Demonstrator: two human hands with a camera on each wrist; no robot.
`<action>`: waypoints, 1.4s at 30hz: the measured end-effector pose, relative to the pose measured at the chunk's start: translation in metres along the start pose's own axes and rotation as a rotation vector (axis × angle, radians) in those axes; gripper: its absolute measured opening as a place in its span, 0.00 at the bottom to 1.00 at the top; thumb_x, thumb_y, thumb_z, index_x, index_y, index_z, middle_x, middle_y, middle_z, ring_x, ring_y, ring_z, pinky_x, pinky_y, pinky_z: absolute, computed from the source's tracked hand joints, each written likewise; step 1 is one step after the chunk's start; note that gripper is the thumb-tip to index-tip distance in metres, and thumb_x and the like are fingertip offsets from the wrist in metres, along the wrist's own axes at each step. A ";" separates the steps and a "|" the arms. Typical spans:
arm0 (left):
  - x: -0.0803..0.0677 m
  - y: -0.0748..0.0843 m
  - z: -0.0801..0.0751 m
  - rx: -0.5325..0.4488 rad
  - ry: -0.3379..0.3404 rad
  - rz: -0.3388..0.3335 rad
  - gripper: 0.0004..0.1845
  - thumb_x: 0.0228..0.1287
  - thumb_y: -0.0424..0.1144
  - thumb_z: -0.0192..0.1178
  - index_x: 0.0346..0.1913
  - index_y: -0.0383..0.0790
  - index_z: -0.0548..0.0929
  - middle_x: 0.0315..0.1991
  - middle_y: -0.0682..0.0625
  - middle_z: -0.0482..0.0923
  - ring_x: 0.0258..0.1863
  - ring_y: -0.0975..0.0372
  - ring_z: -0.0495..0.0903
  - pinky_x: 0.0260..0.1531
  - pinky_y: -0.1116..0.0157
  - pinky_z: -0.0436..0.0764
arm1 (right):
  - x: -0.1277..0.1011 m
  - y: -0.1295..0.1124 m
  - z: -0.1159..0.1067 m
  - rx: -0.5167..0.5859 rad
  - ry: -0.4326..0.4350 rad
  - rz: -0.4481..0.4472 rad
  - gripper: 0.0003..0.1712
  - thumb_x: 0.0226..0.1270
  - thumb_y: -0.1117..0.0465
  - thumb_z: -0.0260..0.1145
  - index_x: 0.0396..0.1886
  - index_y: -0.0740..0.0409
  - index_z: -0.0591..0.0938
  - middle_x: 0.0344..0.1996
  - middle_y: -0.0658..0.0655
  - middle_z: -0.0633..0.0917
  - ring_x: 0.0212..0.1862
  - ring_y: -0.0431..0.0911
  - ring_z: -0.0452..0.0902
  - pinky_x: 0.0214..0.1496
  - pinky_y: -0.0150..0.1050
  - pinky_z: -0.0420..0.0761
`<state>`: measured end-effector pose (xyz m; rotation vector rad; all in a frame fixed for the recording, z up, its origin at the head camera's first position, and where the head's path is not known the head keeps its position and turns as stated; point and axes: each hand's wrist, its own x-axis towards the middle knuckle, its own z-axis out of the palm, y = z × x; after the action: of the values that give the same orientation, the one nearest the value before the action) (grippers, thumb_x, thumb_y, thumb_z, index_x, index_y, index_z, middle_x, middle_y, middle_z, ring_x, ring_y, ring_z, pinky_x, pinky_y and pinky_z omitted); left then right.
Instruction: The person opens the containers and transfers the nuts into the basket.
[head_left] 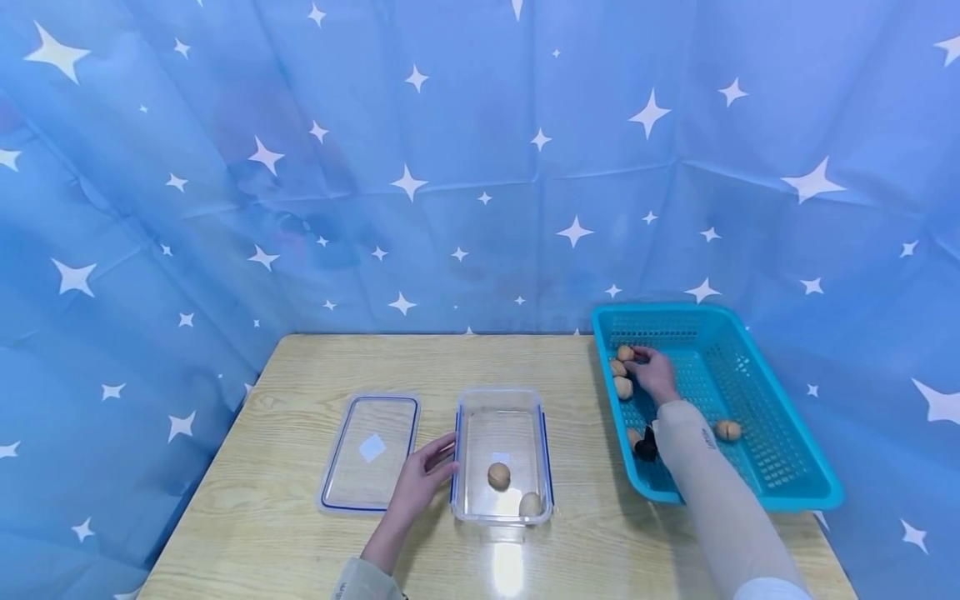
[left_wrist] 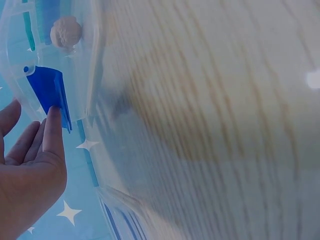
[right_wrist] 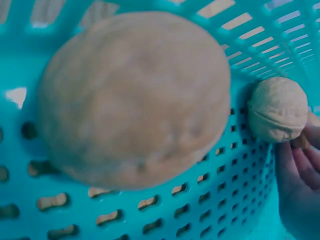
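The right hand (head_left: 654, 372) reaches into the teal basket's (head_left: 795, 492) far-left corner, fingers curling onto a walnut (head_left: 625, 352); grip unclear. Pinch it firmly before lifting. The left hand (head_left: 422, 479), fingers relaxed, steadies the clear container (head_left: 501, 400) left of the basket.

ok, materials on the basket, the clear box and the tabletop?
Basket: looks like moulded turquoise plastic, with a perforated grid and slight gloss. Clear box: transparent hard plastic with blue clips; walnuts show through it. Tabletop: light wood grain under a glossy reflection, probably laminate.
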<state>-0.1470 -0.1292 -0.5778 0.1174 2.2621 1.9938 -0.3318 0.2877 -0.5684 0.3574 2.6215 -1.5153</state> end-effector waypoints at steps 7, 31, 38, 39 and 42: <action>-0.002 -0.001 0.001 -0.001 0.000 0.005 0.27 0.67 0.26 0.59 0.68 0.25 0.69 0.68 0.29 0.69 0.67 0.38 0.72 0.62 0.65 0.81 | -0.004 0.004 -0.001 0.041 -0.072 -0.041 0.27 0.82 0.63 0.43 0.75 0.70 0.60 0.70 0.75 0.67 0.70 0.66 0.65 0.72 0.57 0.74; -0.002 0.000 0.001 0.011 0.038 -0.025 0.27 0.66 0.26 0.60 0.68 0.30 0.71 0.67 0.32 0.71 0.66 0.41 0.74 0.61 0.64 0.82 | -0.046 -0.039 -0.031 0.335 -0.049 -0.162 0.34 0.78 0.52 0.55 0.75 0.66 0.61 0.71 0.68 0.68 0.54 0.30 0.76 0.71 0.39 0.76; -0.001 0.000 0.002 0.031 0.038 -0.041 0.27 0.66 0.26 0.60 0.68 0.32 0.71 0.67 0.33 0.72 0.66 0.42 0.74 0.62 0.63 0.82 | -0.067 -0.053 -0.031 0.394 -0.052 -0.227 0.32 0.76 0.54 0.59 0.73 0.62 0.66 0.69 0.63 0.72 0.61 0.39 0.76 0.57 0.19 0.81; -0.001 0.000 0.002 0.035 0.039 -0.042 0.27 0.66 0.26 0.60 0.68 0.32 0.71 0.67 0.33 0.72 0.66 0.42 0.74 0.62 0.63 0.82 | -0.071 -0.055 -0.030 0.395 -0.055 -0.230 0.31 0.76 0.54 0.59 0.73 0.61 0.66 0.69 0.63 0.72 0.63 0.41 0.76 0.57 0.20 0.81; -0.001 0.000 0.002 0.036 0.044 -0.043 0.27 0.67 0.27 0.60 0.68 0.33 0.72 0.67 0.33 0.72 0.66 0.42 0.74 0.61 0.63 0.82 | -0.080 -0.061 -0.026 0.357 -0.068 -0.236 0.31 0.75 0.52 0.60 0.73 0.57 0.67 0.71 0.64 0.71 0.65 0.42 0.76 0.58 0.20 0.81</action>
<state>-0.1457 -0.1272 -0.5780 0.0285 2.3075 1.9540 -0.2680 0.2686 -0.4883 0.0164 2.4044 -2.0360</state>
